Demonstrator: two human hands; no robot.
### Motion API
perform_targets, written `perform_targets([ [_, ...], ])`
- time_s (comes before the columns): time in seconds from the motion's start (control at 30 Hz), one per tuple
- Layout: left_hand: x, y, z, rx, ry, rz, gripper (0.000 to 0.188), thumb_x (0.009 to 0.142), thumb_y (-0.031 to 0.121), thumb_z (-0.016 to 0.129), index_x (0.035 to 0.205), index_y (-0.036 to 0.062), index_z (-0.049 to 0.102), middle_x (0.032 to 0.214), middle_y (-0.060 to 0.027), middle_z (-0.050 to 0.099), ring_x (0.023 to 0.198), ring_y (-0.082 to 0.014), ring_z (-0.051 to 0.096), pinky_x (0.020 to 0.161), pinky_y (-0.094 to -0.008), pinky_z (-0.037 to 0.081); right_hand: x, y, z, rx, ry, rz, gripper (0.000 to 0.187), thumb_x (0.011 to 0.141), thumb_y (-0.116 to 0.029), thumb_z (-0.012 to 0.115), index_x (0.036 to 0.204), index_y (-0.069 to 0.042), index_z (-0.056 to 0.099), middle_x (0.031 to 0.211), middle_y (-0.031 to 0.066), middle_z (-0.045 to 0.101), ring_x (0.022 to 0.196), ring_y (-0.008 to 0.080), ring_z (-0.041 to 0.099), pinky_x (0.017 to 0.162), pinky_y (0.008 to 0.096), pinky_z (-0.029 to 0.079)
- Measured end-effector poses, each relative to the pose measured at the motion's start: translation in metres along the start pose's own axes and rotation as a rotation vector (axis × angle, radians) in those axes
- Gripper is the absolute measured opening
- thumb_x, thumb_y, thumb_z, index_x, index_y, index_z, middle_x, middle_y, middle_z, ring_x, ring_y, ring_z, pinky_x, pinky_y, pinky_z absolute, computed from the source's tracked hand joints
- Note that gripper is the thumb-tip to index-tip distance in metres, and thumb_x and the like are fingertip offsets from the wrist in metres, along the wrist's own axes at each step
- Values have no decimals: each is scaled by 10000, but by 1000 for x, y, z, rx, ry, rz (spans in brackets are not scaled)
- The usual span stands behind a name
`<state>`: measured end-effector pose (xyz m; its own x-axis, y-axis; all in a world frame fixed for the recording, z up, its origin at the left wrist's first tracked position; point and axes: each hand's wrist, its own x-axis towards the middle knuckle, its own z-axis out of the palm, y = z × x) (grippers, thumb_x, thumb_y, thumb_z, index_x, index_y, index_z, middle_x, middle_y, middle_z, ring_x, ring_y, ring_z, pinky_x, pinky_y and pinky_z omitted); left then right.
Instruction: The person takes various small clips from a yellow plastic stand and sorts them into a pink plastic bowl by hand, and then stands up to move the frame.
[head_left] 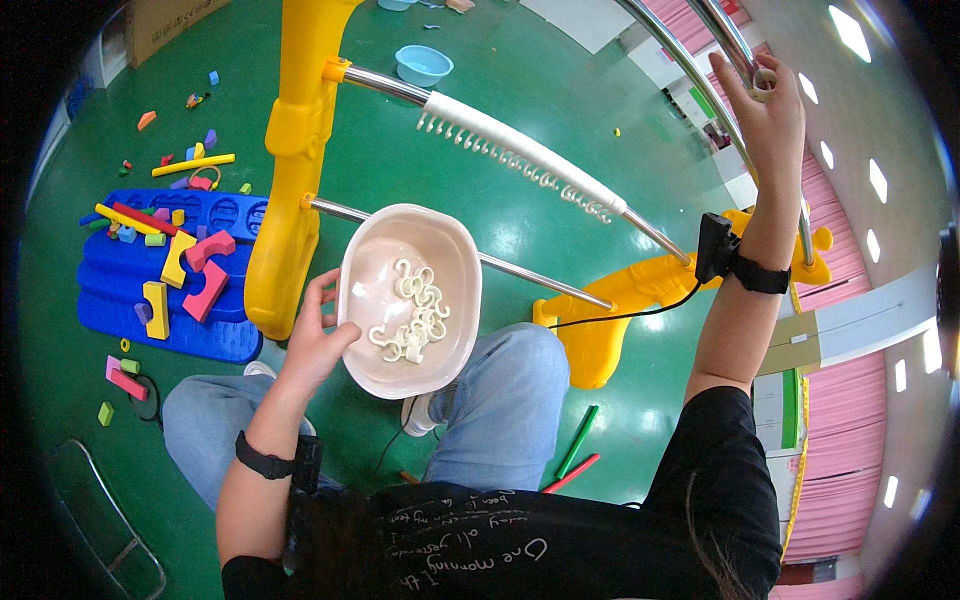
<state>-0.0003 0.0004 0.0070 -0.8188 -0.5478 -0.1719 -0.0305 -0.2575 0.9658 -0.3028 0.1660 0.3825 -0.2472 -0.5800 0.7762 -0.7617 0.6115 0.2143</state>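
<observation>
A green floor (pixel 480 72), glossy and reflecting light, is noted throughout. On it a frame with yellow uprights (pixel 290 150) and metal bars (pixel 545 280) is set up; one bar is covered by a white sleeve (pixel 520 148) with a row of hooks along it. A cream basin (pixel 375 260), containing loose pale hooks (pixel 425 310), is held above the person's knees by the left hand (pixel 318 345), its grip closed on the rim. The right hand (pixel 778 115) is raised to an upper metal rail (pixel 728 40); a small pale ring (pixel 764 84) is seen at its fingers, but how tightly that grip is closed cannot be told. To the left, coloured blocks (pixel 208 290) are piled on a blue plastic unit (pixel 225 338) and others are scattered nearby. A light-blue tub (pixel 424 66) is placed farther off. Pink curtains (pixel 838 425) and ceiling lights (pixel 877 181) are observed on the right.
</observation>
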Motion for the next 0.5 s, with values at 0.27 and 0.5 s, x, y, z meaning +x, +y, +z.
perform_targets([
  [0.27,-3,7,2,10,5,-16,749,652,64,602,1350,97,332,1266,-158,439,922,-216,584,776,-318,496,-5,-5,3,-409,-83,-123,650,723,-492,721,1065,30,541,946,175,615,905,290,619,790,377,500],
  [0.5,-2,3,1,7,-3,-20,747,654,65,603,1349,91,330,1253,-153,444,943,-220,582,788,-320,497,-5,1,8,-337,29,-127,524,701,-323,732,1052,25,559,980,172,602,890,312,605,815,394,471],
])
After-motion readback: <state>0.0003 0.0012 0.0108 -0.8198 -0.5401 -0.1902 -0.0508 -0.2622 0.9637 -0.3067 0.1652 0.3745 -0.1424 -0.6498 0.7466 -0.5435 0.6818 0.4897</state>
